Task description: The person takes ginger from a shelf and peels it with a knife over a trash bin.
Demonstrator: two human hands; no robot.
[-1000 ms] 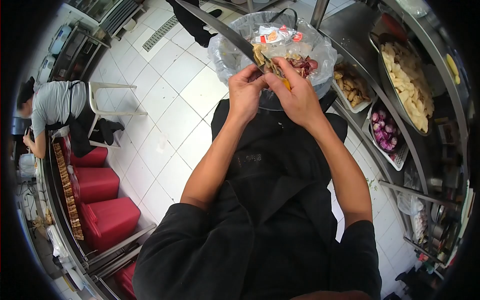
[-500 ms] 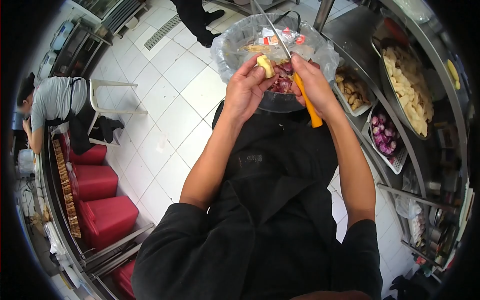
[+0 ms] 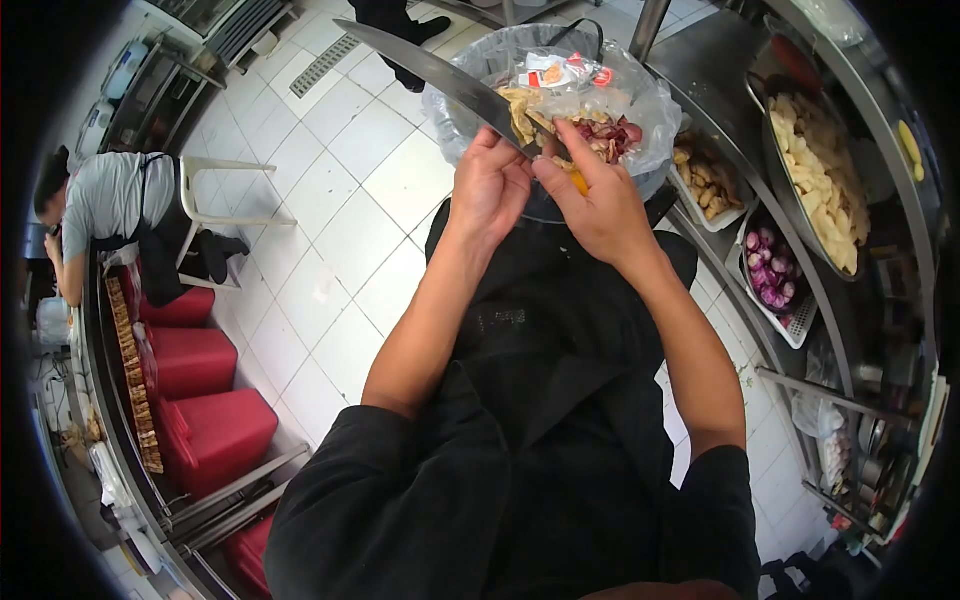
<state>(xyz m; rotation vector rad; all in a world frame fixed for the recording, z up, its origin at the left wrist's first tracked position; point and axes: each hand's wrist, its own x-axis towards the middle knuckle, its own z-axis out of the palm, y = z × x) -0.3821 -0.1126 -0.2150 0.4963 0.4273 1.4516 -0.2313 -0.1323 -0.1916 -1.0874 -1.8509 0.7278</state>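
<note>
My right hand (image 3: 605, 205) is closed around the orange handle (image 3: 580, 182) of a large knife. Its broad blade (image 3: 440, 80) points up and to the left, lying across the fingertips of my left hand (image 3: 490, 190). Those left fingers are curled in a pinch behind the blade. The pale yellow piece of ginger they held is mostly hidden by the knife now. Both hands are close together over the near rim of a bin lined with a clear plastic bag (image 3: 645, 110). Reddish onion skins (image 3: 610, 135) and pale peelings (image 3: 520, 110) lie inside it.
To the right, a metal shelf carries a large bowl of pale peeled pieces (image 3: 820, 180), a tray of brown unpeeled ginger (image 3: 708, 185) and a white basket of purple onions (image 3: 772, 265). Red bins (image 3: 215, 440) line the left. A person (image 3: 120, 200) leans over the left counter; another's legs (image 3: 390, 40) stand ahead.
The knife has swung from pointing nearly upward to pointing up-left, with its flat side showing. My right hand has turned and moved closer to the left, and the ginger has become hidden.
</note>
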